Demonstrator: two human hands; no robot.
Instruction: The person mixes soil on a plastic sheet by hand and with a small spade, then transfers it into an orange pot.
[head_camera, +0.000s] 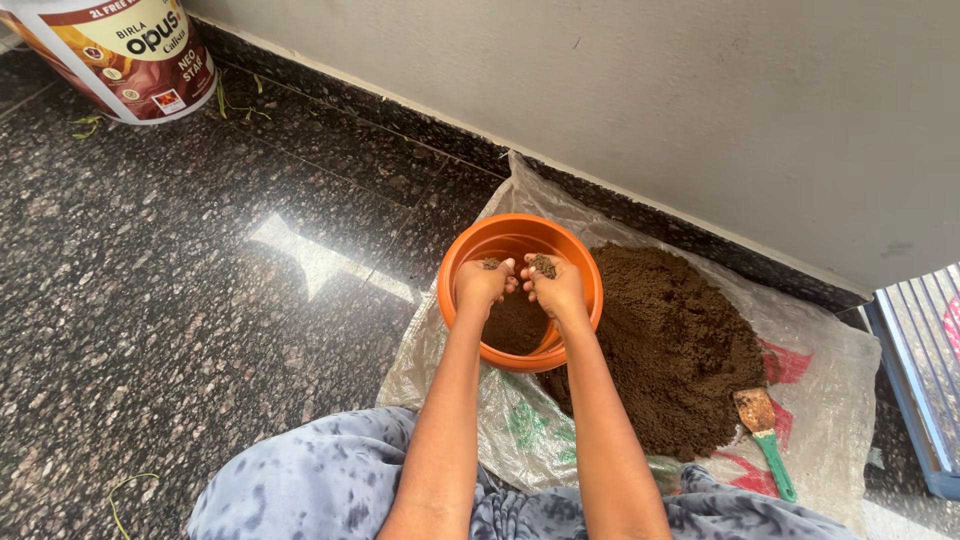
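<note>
Both hands, left (482, 283) and right (556, 287), cupping soil over orange pot (470, 250) part-filled with soil

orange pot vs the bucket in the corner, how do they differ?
Colour: the orange pot is plain orange; the bucket is white with a printed red-and-cream label.
Place: the pot sits on the plastic sheet beside the soil heap; the bucket stands on the bare granite floor near the wall.
Contact: the left hand and right hand are over the pot, holding soil; nothing touches the bucket.
Both stand upright.
</note>
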